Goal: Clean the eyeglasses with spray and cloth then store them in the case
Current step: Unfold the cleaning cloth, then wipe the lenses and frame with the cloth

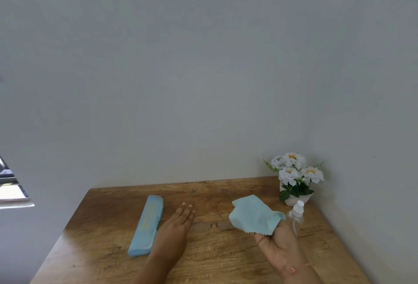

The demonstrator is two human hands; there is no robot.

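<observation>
Left hand (178, 220), fingers straight and together, is just beside the glasses (201, 226) on the table (226, 261); right hand (274, 245), palm up, holds the cloth (254, 214) over its fingers.

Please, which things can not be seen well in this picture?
Head view:
Glasses: one lens partly behind the cloth; thin frame blurred.
Right hand: fingers under the cloth, grip unclear.
Bottle: lower part behind the right hand.
Case: print too small to read.
</observation>
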